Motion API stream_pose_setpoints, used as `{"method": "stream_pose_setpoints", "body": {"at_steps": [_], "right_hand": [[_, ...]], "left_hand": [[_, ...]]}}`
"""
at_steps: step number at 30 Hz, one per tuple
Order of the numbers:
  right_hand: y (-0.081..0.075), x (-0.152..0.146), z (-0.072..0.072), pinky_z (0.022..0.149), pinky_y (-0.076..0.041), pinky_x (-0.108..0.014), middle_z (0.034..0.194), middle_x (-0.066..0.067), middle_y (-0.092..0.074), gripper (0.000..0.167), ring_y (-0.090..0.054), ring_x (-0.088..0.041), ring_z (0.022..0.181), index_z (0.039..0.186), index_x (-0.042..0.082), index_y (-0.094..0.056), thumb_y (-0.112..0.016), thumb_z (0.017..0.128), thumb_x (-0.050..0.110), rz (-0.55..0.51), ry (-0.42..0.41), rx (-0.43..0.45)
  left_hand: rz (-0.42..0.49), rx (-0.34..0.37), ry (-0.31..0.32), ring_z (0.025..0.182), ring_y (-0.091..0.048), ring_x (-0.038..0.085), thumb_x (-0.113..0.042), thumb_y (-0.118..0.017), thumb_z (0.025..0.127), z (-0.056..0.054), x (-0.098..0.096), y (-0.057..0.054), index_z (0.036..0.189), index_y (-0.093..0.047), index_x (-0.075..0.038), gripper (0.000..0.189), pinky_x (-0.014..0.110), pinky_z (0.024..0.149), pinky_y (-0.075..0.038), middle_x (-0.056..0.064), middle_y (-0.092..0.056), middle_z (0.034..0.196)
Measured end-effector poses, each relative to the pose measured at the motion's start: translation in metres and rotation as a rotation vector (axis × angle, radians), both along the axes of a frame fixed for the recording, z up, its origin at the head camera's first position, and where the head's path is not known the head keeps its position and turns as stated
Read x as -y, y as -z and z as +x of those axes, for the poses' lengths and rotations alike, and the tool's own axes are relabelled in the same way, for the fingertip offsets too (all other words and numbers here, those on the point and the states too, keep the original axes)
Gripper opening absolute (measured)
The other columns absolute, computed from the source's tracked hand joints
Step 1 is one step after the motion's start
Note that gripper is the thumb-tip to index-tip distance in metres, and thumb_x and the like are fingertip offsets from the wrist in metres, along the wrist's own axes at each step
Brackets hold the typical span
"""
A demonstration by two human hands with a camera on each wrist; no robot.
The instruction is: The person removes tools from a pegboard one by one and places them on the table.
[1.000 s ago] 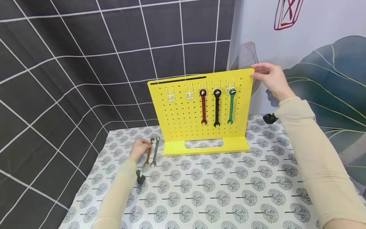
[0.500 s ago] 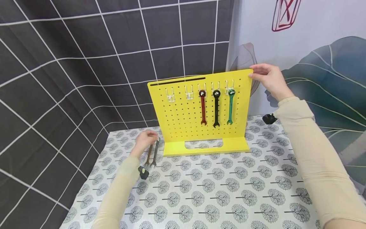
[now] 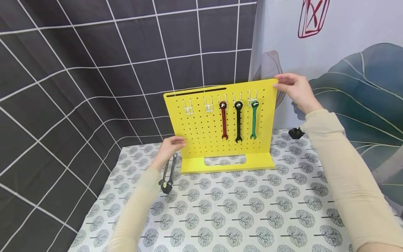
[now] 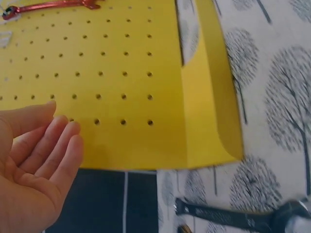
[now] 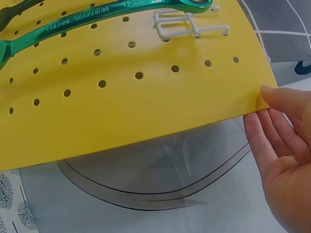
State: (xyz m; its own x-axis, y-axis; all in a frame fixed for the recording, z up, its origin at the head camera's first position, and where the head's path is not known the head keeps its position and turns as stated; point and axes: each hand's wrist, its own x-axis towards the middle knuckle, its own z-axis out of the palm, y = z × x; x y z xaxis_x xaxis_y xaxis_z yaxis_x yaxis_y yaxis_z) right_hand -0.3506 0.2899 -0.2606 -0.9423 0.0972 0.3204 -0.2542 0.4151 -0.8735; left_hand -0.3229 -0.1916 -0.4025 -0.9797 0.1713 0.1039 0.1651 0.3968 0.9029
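Note:
A yellow pegboard (image 3: 201, 134) stands on the table. My right hand (image 3: 296, 89) pinches its upper right corner, thumb in front and fingers behind, as the right wrist view shows. Beside the board's left edge is my left hand (image 3: 170, 148), holding nothing, its fingers loosely bent in the left wrist view; I cannot tell whether they touch the board. A red wrench (image 3: 224, 122), a black wrench (image 3: 238, 122) and a green wrench (image 3: 253, 122) hang from white hooks. Under my left wrist lie a silver wrench (image 3: 172, 164) and a brown wrench (image 3: 165, 169), both partly hidden.
Two white hooks at the board's left, one nearest the edge (image 3: 188, 107) and one beside it (image 3: 208, 105), carry no wrench. A tree-patterned cloth (image 3: 239, 210) covers the table. Behind hangs a dark curtain with white grid lines (image 3: 138, 77).
My left hand has moved up and right, from beside the two lying wrenches to the board's left edge. The right hand keeps its hold on the corner.

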Motion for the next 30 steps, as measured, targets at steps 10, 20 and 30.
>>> {"method": "stream_pose_setpoints", "body": {"at_steps": [10,20,30], "right_hand": [[0.001,0.0,0.0,0.105,-0.04,-0.034,0.122,0.003,-0.064,0.043,-0.056,-0.012,0.112,0.136,0.018,-0.064,-0.073,0.095,0.029,0.001,0.006,-0.016],[0.002,0.001,0.001,0.101,-0.041,-0.032,0.121,0.003,-0.065,0.042,-0.056,-0.009,0.108,0.135,0.018,-0.065,-0.073,0.095,0.027,0.001,0.008,-0.027],[0.002,0.002,0.0,0.097,-0.044,-0.027,0.118,0.005,-0.064,0.042,-0.056,-0.007,0.105,0.136,0.016,-0.064,-0.072,0.095,0.023,0.013,0.018,-0.048]], "left_hand": [[0.046,-0.046,0.052,0.116,-0.064,0.03,-0.006,-0.071,0.093,-0.004,-0.027,-0.018,0.128,-0.063,0.001,0.037,0.04,0.108,-0.047,0.018,-0.067,0.125],[0.042,-0.089,0.1,0.112,-0.065,0.028,-0.006,-0.072,0.092,-0.013,-0.049,-0.028,0.126,-0.065,0.001,0.035,0.039,0.104,-0.05,0.015,-0.068,0.123],[0.039,-0.072,0.113,0.109,-0.066,0.025,-0.009,-0.073,0.092,-0.011,-0.068,-0.031,0.124,-0.067,-0.002,0.033,0.039,0.102,-0.051,0.011,-0.07,0.119]]}}
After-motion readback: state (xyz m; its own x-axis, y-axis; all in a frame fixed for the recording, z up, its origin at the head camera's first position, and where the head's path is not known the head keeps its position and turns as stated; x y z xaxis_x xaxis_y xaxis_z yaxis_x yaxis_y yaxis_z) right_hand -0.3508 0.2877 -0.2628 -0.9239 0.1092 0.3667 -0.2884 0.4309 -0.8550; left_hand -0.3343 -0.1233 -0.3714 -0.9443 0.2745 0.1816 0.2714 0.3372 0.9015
